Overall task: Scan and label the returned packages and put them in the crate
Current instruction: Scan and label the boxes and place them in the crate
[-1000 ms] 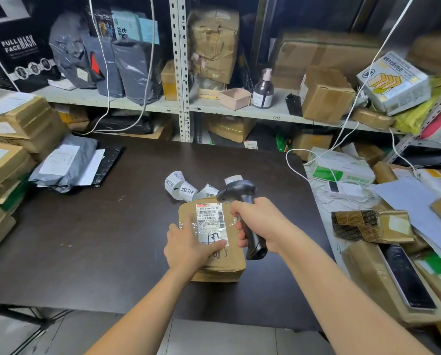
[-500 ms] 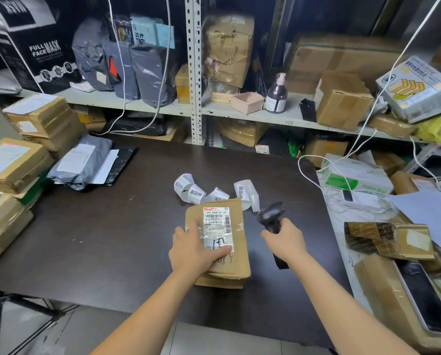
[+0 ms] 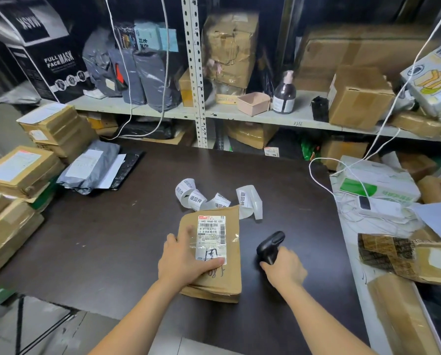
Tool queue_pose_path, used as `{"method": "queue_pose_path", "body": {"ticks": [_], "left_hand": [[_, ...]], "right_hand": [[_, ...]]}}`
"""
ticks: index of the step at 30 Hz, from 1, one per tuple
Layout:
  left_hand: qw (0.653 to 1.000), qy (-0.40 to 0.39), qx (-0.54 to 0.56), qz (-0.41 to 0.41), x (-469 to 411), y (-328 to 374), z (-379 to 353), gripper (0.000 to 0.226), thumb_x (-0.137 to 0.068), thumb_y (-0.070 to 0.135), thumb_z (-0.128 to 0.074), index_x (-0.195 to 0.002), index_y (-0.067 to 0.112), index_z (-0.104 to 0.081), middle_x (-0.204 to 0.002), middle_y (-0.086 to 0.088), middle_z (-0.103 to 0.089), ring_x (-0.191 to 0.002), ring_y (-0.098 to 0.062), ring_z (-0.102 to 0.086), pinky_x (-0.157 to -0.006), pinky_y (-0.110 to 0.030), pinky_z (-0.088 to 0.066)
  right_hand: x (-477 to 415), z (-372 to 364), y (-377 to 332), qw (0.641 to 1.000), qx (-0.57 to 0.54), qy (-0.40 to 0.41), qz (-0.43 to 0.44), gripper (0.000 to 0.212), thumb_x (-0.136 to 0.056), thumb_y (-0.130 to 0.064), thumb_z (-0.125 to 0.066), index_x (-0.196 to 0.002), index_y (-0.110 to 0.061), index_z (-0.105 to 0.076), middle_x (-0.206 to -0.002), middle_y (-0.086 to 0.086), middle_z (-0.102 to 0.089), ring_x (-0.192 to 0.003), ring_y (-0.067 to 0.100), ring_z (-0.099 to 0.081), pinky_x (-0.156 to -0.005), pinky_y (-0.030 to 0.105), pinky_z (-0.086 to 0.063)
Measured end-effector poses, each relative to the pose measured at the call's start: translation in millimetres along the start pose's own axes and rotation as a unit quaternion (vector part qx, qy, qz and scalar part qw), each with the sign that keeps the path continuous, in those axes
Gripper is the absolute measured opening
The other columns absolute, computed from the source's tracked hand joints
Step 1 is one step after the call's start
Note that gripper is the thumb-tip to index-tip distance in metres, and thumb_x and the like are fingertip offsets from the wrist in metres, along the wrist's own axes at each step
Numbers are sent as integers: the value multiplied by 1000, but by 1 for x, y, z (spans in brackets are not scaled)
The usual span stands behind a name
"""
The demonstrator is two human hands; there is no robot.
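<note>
Left hand (image 3: 186,260) lies flat on the brown paper mailer (image 3: 219,275) by the dark table (image 3: 106,239)'s front edge; right hand (image 3: 284,269) grips a black handheld scanner (image 3: 269,245). The mailer is likely light and floppy; lift by its sides.

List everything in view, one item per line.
brown paper mailer with white shipping label: one, brown, table centre
black handheld barcode scanner: one, black, right of mailer
curled strip of white return stickers: one, white, beyond mailer
grey plastic mailer bag: one, grey, table's left side
brown cardboard boxes: many, brown, table's left, shelves
pink open box: one, pink, shelf
dark pump bottle: one, dark, shelf
dark brown table: one, dark brown, below shelf
left hand: one, bare, pressing on mailer
right hand: one, bare, gripping scanner handle
</note>
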State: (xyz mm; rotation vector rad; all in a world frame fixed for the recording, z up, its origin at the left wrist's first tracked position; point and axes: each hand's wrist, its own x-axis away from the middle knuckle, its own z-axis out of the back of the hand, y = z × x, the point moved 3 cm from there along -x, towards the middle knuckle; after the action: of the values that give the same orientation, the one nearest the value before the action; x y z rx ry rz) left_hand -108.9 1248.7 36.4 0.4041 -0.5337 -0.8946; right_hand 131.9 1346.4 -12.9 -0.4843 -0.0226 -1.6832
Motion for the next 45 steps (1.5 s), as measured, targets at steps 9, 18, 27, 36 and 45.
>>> {"method": "queue_pose_path", "body": {"ticks": [9,18,27,36,45], "left_hand": [[996,30,-79,10,-30,14,19,98,-46,96,-56,-124,42,-32,-108,3,-48,-103,-24,-60,-81,-38,-51],[997,64,-31,-43,-80,18,38,54,-86,70,-49,-122,29,-47,-99,2,-47,-102,-25,-54,-79,-39,-48],[995,65,51,-52,-99,-10,61,47,-88,63,-52,-126,36,-45,-104,9,-49,-107,-18,-55,-80,-37,-49],[987,76,117,-78,-111,-22,73,30,-91,46,-61,-117,31,-56,-104,11,-54,-108,-14,-55,-84,-33,-45],[949,14,239,-203,-72,66,64,8,-89,32,-67,-95,36,-65,-82,15,-63,-77,-2,-58,-68,-16,-46]], "right_hand": [[0,5,3,998,-47,-6,-31,63,-79,-70,-60,-117,-19,-58,-120,-2,-58,-115,23,-57,-84,36,-47],[-59,66,-88,971,-203,116,42,29,-95,-24,-56,-121,-12,-60,-121,9,-59,-114,30,-54,-89,39,-46],[-156,41,-152,985,-170,-2,-32,57,-92,-29,-61,-145,-13,-48,-143,12,-54,-130,33,-51,-103,39,-43],[-147,27,-140,961,-259,76,-59,7,-89,-11,-57,-91,-12,-64,-97,9,-66,-84,27,-54,-71,28,-40],[-69,74,-138,902,-403,105,117,27,-78,-3,-62,-74,-21,-42,-78,-7,-61,-62,14,-43,-47,23,-36]]}}
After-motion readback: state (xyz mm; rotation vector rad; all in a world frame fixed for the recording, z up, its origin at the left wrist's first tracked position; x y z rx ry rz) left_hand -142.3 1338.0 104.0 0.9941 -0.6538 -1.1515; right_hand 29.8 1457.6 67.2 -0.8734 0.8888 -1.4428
